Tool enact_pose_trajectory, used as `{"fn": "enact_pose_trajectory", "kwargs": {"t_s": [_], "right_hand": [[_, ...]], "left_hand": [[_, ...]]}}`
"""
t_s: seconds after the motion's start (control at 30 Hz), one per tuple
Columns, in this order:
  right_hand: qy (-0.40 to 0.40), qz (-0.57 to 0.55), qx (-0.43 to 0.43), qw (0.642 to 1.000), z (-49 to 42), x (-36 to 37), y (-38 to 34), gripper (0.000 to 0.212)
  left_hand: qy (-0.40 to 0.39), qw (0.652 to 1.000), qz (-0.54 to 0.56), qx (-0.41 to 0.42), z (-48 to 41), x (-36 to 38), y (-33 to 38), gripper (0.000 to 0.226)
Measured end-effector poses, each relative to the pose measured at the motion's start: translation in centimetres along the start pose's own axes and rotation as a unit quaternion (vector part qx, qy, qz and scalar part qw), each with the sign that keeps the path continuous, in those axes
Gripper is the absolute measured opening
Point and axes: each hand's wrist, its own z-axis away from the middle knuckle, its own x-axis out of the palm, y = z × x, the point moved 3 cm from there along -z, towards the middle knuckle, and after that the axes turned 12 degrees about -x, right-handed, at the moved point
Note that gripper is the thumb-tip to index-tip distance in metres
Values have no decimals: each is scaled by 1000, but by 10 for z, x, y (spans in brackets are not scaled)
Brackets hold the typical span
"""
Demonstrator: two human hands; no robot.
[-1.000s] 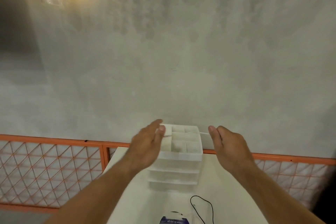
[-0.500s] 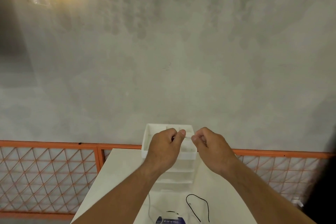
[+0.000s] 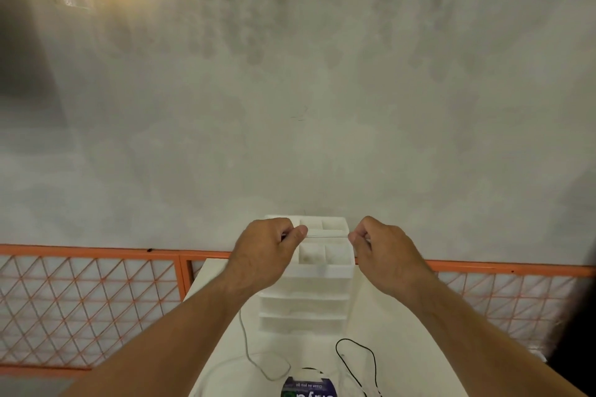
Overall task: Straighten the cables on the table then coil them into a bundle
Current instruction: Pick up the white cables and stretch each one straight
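We are pinching a thin white cable (image 3: 327, 236) with both hands, raised above the far part of the table (image 3: 396, 342). Our left hand (image 3: 267, 251) is curling into a fist around it, the thumb pressing the strand against the forefinger. Our right hand (image 3: 383, 251) is gripping it the same way, thumb and curled fingers clamped on it. The two hands are sitting a little apart, and the short stretch between them is running taut and nearly level, in front of the open top compartments of a white drawer organizer (image 3: 303, 309) standing near the table's far edge.

The rest of the white cable is dropping from beneath our left wrist to the tabletop and lying in a loose loop toward the near edge. A black cable (image 3: 354, 354) is lying in an open loop to the right of it, between the organizer and the near edge, well clear of both hands. At the near edge a packet with a dark blue label (image 3: 308, 388) is showing only in part. Beyond the far edge an orange mesh railing (image 3: 96, 293) is running across, with a grey concrete surface (image 3: 290, 106) behind it.
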Motion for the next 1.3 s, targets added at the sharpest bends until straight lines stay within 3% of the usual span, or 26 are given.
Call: {"fn": "enact_pose_trajectory", "kwargs": {"t_s": [0.13, 0.3, 0.67, 1.0, 1.3], "right_hand": [[10, -60, -29, 998, 1, -2, -8, 20], [-1, -95, -80, 992, 0, -10, -19, 20], [-46, 57, -77, 994, 9, -23, 8, 28], [-14, 93, -43, 995, 33, -12, 66, 24], [-70, 136, 8, 988, 68, 21, 98, 27]], "left_hand": [[-73, 997, 5, -28, 0, 0, -3, 47], [-158, 983, 94, -15, 5, 10, 19, 35], [-106, 986, -91, 89, 9, 27, 27, 40], [-105, 980, -169, 14, 21, 0, -49, 46], [-119, 958, -259, -34, 62, -9, -117, 44]]}}
